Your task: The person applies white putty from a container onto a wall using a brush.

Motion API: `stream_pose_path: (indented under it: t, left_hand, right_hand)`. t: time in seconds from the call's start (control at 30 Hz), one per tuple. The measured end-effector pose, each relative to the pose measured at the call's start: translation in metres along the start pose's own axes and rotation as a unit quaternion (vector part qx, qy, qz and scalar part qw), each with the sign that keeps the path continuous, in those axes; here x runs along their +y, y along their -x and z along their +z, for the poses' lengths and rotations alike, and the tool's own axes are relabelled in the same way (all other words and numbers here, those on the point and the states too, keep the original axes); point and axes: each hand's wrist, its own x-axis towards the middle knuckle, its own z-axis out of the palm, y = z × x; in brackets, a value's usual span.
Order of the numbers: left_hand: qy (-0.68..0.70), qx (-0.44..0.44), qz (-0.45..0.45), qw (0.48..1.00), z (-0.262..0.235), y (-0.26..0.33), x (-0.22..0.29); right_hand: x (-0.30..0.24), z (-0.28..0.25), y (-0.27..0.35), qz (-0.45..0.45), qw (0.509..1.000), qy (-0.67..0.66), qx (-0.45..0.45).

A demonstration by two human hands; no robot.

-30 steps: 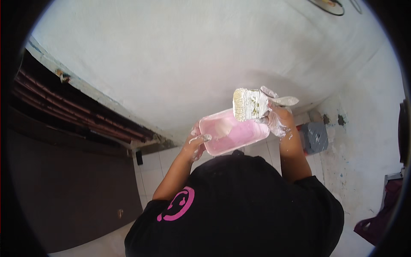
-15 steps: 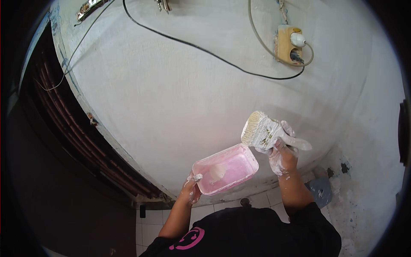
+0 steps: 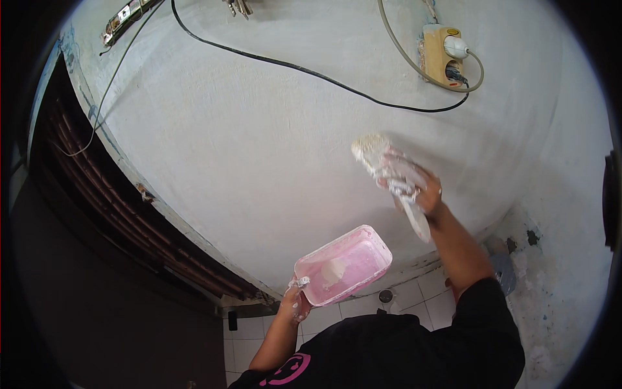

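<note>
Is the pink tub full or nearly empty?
Nearly empty: the pink tub, held by the left hand, shows mostly bare pink floor with one small white patch.

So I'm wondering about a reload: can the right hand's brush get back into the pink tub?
Probably yes: the right hand holds the brush at the wall, and the pink tub, in the left hand, sits open-topped below with nothing between.
</note>
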Motion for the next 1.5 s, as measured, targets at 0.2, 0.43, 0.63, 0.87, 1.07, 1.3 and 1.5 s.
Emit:
stream_pose_path:
  t: [0.2,0.43,0.63,0.87,1.07,1.3,1.5]
  left_hand:
    - [-0.033,-0.002,0.008,0.999,-0.014,0.016,0.005]
    - [-0.026,-0.007,-0.021,0.999,-0.026,0.031,0.014]
    - [-0.014,0.004,-0.052,0.999,-0.023,0.041,0.012]
    - [-0.042,-0.015,-0.072,0.996,-0.018,0.031,0.013]
    - [-0.053,0.011,-0.049,0.997,-0.019,0.032,0.006]
    - [-0.074,0.012,-0.082,0.994,-0.013,0.021,0.002]
    - [-0.032,-0.023,-0.029,0.999,-0.011,0.023,-0.004]
  right_hand:
    - [0.036,-0.012,-0.035,-0.026,0.990,0.139,0.023]
    - [0.059,0.007,-0.062,0.008,0.983,0.174,0.054]
    - [0.042,0.017,-0.026,0.029,0.990,0.135,-0.008]
    - [0.085,0.016,-0.080,0.040,0.992,0.110,0.057]
    - [0.041,0.030,-0.039,0.032,0.990,0.131,-0.041]
    - [0.070,0.007,-0.063,0.034,0.987,0.157,-0.004]
    - [0.022,0.027,-0.002,0.003,0.985,0.133,-0.106]
